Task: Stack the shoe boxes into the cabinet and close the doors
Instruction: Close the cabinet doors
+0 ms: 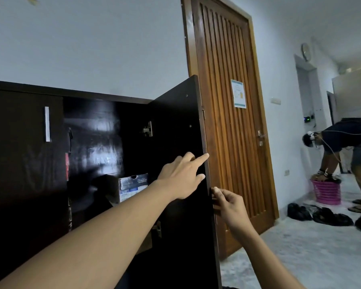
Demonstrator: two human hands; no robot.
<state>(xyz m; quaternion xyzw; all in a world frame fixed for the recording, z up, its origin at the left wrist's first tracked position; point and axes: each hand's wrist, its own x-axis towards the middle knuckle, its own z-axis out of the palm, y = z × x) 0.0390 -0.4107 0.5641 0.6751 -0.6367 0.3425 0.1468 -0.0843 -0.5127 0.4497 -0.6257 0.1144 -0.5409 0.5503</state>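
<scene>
A dark brown cabinet (pixel 96 97) fills the left half of the head view. Its right door (pixel 175 126) stands swung open toward me, inner face showing. The left door (pixel 23 130), with a silver bar handle, looks shut. A shoe box (pixel 131 186) with a white label sits inside on a shelf. My left hand (pixel 183 174) lies flat on the open door's inner face, fingers spread and reaching its free edge. My right hand (pixel 227 202) pinches that edge from the outer side, just below the left hand.
A tall wooden room door (pixel 233 113) stands shut right behind the open cabinet door. At the far right a person (pixel 346 142) bends over a pink basket (pixel 326 192). Dark shoes (pixel 319 213) lie on the pale floor near them.
</scene>
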